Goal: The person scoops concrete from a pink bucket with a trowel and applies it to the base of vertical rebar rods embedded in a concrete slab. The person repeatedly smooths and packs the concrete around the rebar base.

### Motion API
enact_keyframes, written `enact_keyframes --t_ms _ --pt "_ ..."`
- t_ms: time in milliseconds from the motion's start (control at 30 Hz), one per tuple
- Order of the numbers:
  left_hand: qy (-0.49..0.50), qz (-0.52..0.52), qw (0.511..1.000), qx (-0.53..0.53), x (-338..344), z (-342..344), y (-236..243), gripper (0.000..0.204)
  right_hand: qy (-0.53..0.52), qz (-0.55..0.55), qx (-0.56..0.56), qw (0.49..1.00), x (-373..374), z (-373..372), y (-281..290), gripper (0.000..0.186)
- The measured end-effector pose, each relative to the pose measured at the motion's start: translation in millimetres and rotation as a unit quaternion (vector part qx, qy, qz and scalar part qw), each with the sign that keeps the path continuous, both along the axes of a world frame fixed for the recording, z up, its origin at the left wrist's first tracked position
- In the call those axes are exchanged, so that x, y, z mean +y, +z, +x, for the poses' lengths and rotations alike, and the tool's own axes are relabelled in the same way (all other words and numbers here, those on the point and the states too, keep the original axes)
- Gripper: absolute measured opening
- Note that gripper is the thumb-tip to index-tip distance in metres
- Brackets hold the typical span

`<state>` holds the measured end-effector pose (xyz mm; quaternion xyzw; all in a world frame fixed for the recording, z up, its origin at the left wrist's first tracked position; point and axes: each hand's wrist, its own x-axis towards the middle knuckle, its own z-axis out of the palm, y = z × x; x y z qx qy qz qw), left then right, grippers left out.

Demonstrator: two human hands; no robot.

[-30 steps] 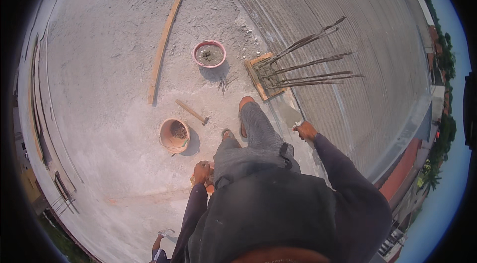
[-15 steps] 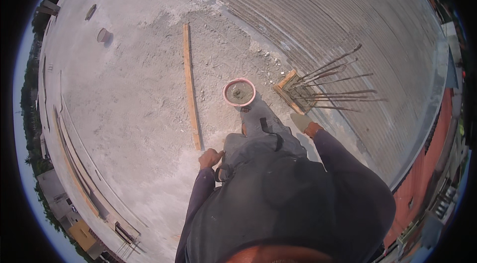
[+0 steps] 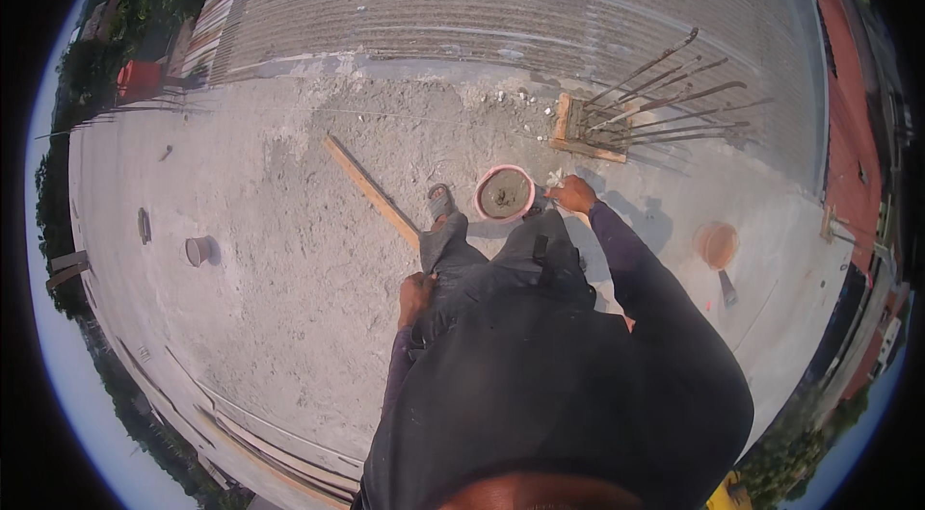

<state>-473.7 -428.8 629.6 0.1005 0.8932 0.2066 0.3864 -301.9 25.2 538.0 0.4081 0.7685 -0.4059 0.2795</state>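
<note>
Hands: left hand (image 3: pixel 416 298), fingers bent, by the left trouser leg (image 3: pixel 453 260); cannot tell whether it grips cloth. Right hand (image 3: pixel 574 194) curled; cannot tell what, if anything, is in it.
Lettering: any on the pink-rimmed basin (image 3: pixel 478 194) too small to tell.
Arms: right reaches forward and out, elbow slightly bent, knuckles up; left hangs low, hand nearer the body.
Basin: immediately left of the right hand, touching or just beside, unclear which; grey mix (image 3: pixel 506 192) inside.
Shift: half a second ago the right hand was near the wooden frame (image 3: pixel 590 150), grey trowel blade showing; now at the basin's side. Left hand stays by the leg.
Rods: rusty bars (image 3: pixel 667 103), beyond the right hand, slanting out from the frame.
Plank: plank (image 3: pixel 371 190), ahead of the left hand, flat on rough concrete (image 3: pixel 289 269).
</note>
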Motion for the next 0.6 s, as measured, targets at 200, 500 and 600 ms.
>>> enact_keyframes --t_ms 200,500,600 --pt "-0.209 -0.016 0.976 -0.051 -68 -170 15 0.042 0.038 0.081 -0.016 0.996 -120 153 -68 0.022" --pt "-0.672 0.042 0.738 0.049 47 -299 -23 0.029 -0.56 -0.094 -0.086 0.819 -272 91 17 0.041" --pt "-0.672 0.024 0.74 -0.02 110 -319 -34 0.025 -0.523 -0.091 -0.133 0.837 -304 49 2 0.05"
